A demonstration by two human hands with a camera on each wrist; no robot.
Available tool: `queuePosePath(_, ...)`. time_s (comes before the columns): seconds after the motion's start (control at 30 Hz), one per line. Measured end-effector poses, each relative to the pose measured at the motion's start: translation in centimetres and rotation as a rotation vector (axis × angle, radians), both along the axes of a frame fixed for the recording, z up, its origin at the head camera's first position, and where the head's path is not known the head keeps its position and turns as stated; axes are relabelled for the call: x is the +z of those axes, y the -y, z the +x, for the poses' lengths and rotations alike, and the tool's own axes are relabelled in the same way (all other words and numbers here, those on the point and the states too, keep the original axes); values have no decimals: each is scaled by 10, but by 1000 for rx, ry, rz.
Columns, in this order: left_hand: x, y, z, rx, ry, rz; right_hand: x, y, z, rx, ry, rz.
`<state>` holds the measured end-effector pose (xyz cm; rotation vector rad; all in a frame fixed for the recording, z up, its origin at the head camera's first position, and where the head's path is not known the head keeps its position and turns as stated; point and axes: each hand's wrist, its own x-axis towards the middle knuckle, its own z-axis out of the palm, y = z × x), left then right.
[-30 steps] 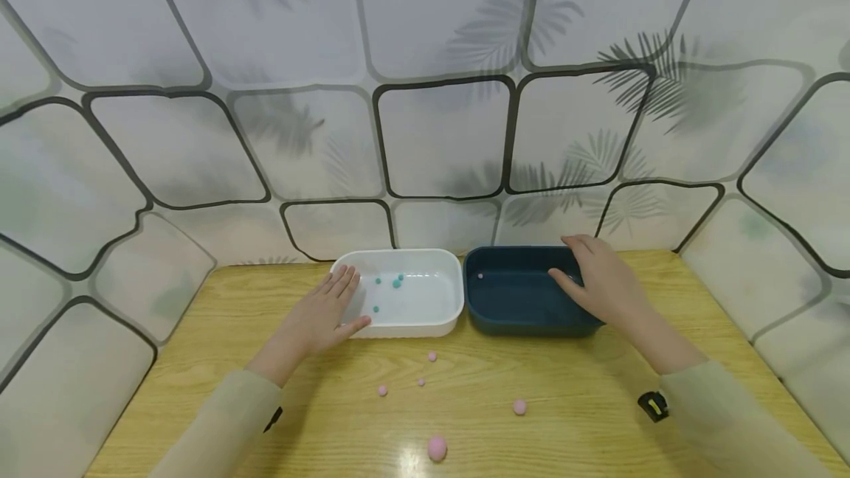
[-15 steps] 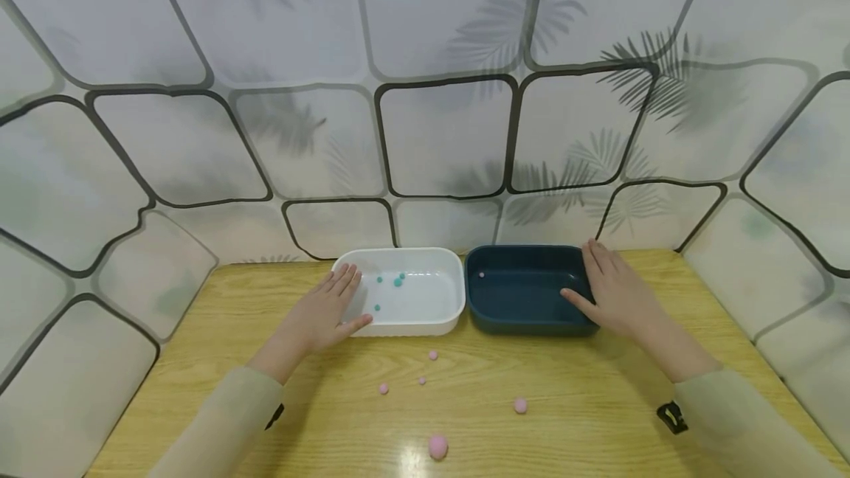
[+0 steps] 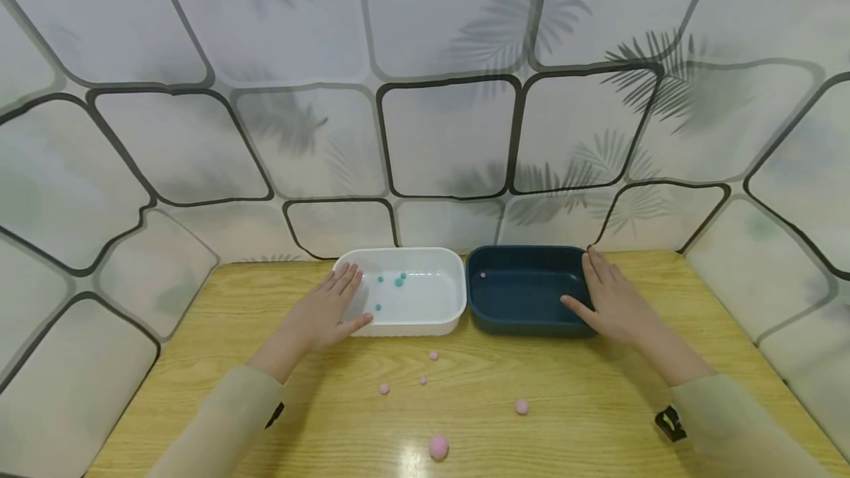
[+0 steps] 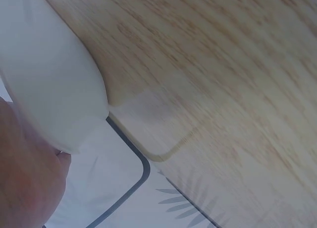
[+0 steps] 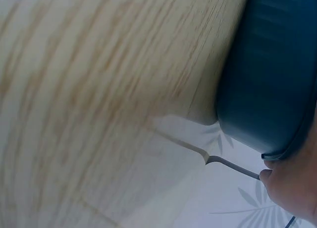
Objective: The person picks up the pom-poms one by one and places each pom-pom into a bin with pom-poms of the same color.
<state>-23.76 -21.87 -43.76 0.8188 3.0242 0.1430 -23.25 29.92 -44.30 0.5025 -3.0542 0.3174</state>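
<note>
My left hand [image 3: 322, 314] rests on the left end of a white rectangular dish [image 3: 412, 330], fingers straight over its rim and thumb at the front edge. Several small teal balls [image 3: 398, 282] lie inside. On the right end of a dark blue dish [image 3: 524, 327] beside it rests my right hand [image 3: 614, 304], its fingers stretched along the rim and its thumb reaching over the inside. One tiny pink bead [image 3: 482, 275] sits in that dish. In the wrist views, the outer walls of the white dish [image 4: 59, 84] and the blue dish [image 5: 272, 74] show, each with part of a hand.
In front of the dishes, several pink balls of different sizes lie on the wooden table [image 3: 319, 419], the largest pink ball [image 3: 438, 447] nearest me. Behind the dishes and at both sides stands a patterned fabric wall [image 3: 445, 139].
My right hand has moved a little to the right, from above the blue dish's right part onto its end. The left hand, dishes and balls stay put.
</note>
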Motion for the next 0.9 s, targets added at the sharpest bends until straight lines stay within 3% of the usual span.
queuePosePath(0.33,6,-1,4,-12,-7,22,-2,-1,-1,-1,33,-39)
queuePosePath(0.67,14,-4,17,-17,-17,75,-4,-2,-2,-1,66,-11)
queuePosePath(0.9,20,-10,27,-21,-17,160,-2,-1,-1,-1,73,-6)
